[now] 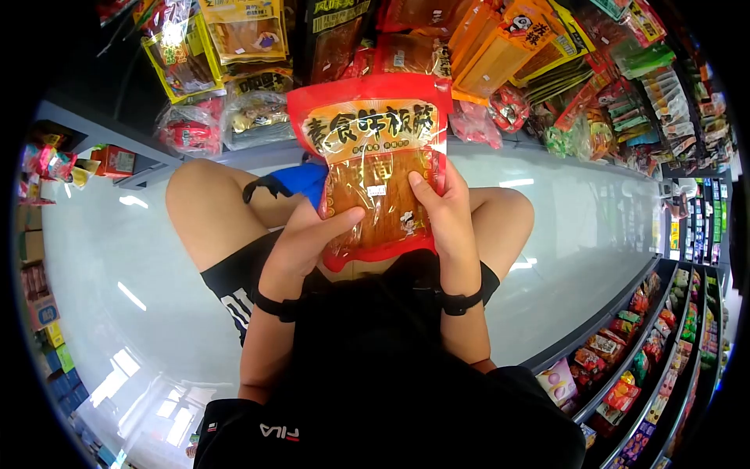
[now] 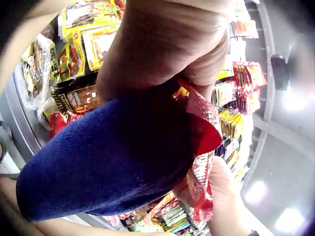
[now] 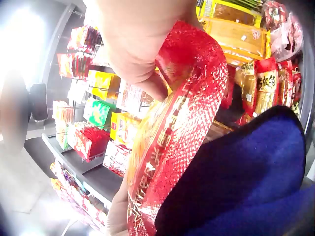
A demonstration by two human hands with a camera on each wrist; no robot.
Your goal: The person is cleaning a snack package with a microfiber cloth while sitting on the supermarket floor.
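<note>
A large red-edged snack packet (image 1: 383,156) with a clear window and a small white label is held upright in front of the person. The left hand (image 1: 308,234) grips its lower left side, thumb across the front; the right hand (image 1: 447,207) grips the right side, thumb on the window. A blue cloth (image 1: 301,184) with a black edge lies behind the packet by the left hand. In the left wrist view the blue cloth (image 2: 108,152) hangs below the left hand (image 2: 167,44). In the right wrist view the right hand (image 3: 142,44) pinches the packet's red edge (image 3: 197,113).
Shelves of packaged snacks (image 1: 512,47) stand ahead, with plastic-wrapped packets (image 1: 258,117) on the bottom ledge. Curved racks of small bags (image 1: 625,352) are at the right and boxes (image 1: 58,344) at the far left. The person's bare knees (image 1: 207,203) are bent above the pale shiny floor (image 1: 101,250).
</note>
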